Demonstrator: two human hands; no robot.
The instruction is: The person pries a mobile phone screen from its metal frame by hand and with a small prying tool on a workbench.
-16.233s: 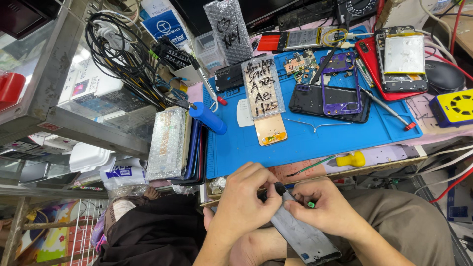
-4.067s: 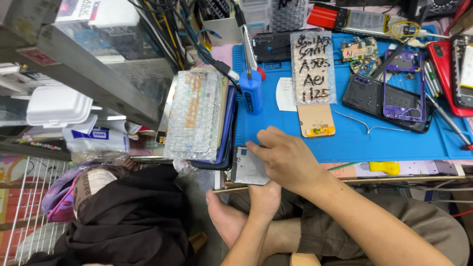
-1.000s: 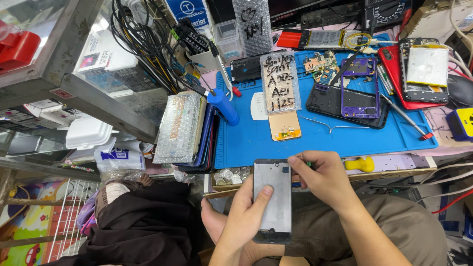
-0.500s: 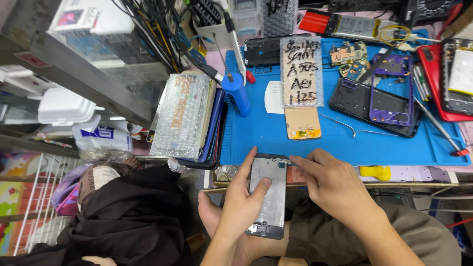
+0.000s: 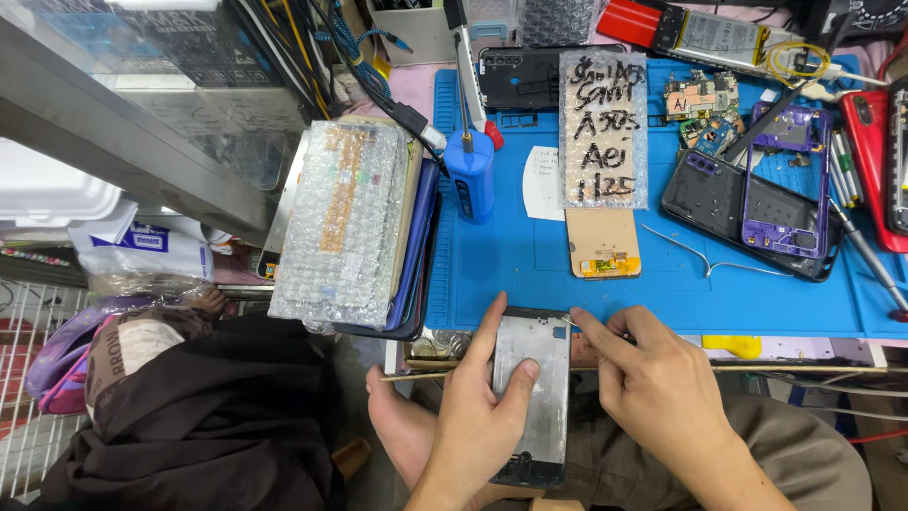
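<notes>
Bare blue mat [image 5: 511, 274] on the table lies just beyond the hands, between the bubble-wrapped stack [image 5: 345, 222] on the left and thin metal tweezers [image 5: 709, 260] on the right. Farther in, the blue bottle [image 5: 470, 175], wrapped labelled part [image 5: 603, 132] and opened phone shells [image 5: 757, 203] crowd the way. Cables [image 5: 331, 57] block the far left.

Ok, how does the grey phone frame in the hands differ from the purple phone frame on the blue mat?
The grey phone frame is held upright-lengthwise in the left hand, with the right hand at its top edge; the purple phone frame lies untouched on the blue mat. The grey one shows a plain metal plate, the purple one an open cutout. Both are stripped phone frames.
</notes>
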